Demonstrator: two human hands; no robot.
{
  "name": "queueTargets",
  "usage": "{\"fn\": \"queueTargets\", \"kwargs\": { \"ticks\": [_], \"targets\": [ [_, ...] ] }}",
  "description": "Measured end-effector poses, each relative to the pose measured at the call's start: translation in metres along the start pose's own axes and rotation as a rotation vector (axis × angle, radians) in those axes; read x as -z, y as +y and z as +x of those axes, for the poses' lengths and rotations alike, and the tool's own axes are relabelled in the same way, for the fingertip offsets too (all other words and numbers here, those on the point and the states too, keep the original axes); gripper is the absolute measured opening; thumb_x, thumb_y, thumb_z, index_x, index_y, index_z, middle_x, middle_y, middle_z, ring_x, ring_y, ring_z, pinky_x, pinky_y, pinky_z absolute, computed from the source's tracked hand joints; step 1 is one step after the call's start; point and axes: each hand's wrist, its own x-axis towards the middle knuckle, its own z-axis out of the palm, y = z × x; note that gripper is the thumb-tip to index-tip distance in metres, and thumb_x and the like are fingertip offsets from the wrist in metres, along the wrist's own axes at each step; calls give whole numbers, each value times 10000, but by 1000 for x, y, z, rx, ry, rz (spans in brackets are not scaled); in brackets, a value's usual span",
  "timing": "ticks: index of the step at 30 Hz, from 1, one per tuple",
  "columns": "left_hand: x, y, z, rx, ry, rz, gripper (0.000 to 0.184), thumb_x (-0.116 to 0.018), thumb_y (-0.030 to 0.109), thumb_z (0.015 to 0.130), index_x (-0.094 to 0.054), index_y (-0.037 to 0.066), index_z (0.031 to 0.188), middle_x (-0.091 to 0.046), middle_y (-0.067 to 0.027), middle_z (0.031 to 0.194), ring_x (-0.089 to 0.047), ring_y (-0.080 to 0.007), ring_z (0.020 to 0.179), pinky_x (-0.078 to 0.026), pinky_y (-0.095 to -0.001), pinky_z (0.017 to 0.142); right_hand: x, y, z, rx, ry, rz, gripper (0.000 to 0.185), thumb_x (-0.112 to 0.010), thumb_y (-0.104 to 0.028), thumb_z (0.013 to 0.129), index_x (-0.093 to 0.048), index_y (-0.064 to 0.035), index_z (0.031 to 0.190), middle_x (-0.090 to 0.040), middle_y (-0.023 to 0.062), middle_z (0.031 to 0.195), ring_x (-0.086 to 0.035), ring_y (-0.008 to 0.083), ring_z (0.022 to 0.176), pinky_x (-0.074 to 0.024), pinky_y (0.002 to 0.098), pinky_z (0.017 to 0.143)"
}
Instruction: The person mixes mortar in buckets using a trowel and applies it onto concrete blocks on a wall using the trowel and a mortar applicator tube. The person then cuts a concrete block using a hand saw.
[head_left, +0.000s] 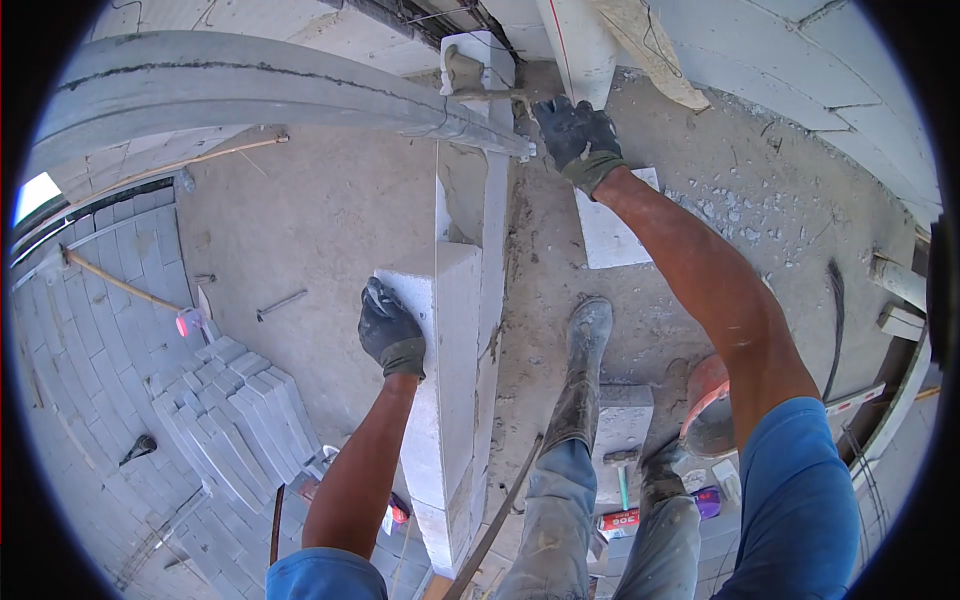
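My left hand [391, 328], in a dark glove, lies against the left side of a white block [458, 290] on the narrow wall, its fingers spread and slightly bent. My right hand [577, 138], gloved too, is closed around what looks like a trowel [490, 95], seen nearly edge-on; its handle is mostly hidden. The trowel reaches left over the far part of the wall. Grey mortar [462, 195] coats the wall between the near block and the far white block [478, 48]. A long grey beam or rail [270, 85] ends close to my right hand.
A loose white block [617, 225] lies on the floor beyond my boot [590, 325]. Rubble [735, 215] is scattered to its right. An orange bucket [708, 405] stands near my right arm, and a hammer [622, 462] rests on another block. Stacked blocks [240, 400] occupy the lower left.
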Motion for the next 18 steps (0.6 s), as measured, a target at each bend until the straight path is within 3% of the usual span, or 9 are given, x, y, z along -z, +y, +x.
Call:
{"fn": "queueTargets", "kwargs": {
  "ticks": [5, 7, 10, 13, 15, 18],
  "targets": [
    [-3, -7, -2, 19, -19, -21, 445, -401, 341, 1012, -627, 32, 1238, -666, -216, 1161, -633, -408, 1051, -496, -476, 899, -15, 6, -14, 31, 42, 13, 156, -551, -129, 878, -581, -131, 1031, -632, 91, 947, -675, 291, 843, -540, 440, 654],
    [-4, -5, 1, -24, 11, 0, 447, -398, 339, 1012, -627, 27, 1236, -666, -217, 1158, -634, -410, 1048, -496, -477, 900, -11, 7, -12, 9, -98, 72, 320, -578, -161, 874, -576, -153, 1195, -607, 89, 1066, -652, 303, 945, -527, 468, 763],
    [-2, -6, -5, -70, 38, 25, 452, -394, 343, 1016, -628, 23, 1233, -668, -223, 1149, -634, -414, 1043, -496, -478, 895, -37, 12, -17, 32, -57, 60, 359, -599, -169, 861, -572, -151, 1218, -604, 89, 1130, -645, 307, 967, -524, 469, 765],
    [2, -2, 1, 35, -76, 33, 464, -382, 299, 1010, -584, 23, 1324, -643, -239, 1229, -643, -393, 1086, -503, -453, 919, -34, 16, -15, 56, -79, 149, 418, -627, -163, 837, -572, -153, 1251, -604, 101, 1213, -639, 310, 1017, -523, 459, 797],
    [-3, -4, 0, 23, -9, -12, 451, -395, 344, 1020, -627, 26, 1240, -664, -227, 1162, -634, -417, 1043, -497, -483, 886, -31, 14, -12, 59, -73, 137, 376, -585, -171, 867, -585, -168, 1243, -620, 89, 1185, -638, 307, 1020, -522, 468, 804],
    [-4, -8, 1, 34, -37, 2, 447, -401, 348, 1020, -629, 32, 1239, -662, -228, 1165, -636, -419, 1039, -500, -486, 878, -45, 18, 0, 109, 23, 144, 338, -545, -178, 898, -601, -177, 1232, -638, 79, 1172, -637, 307, 1036, -521, 479, 821]
  ]
}}
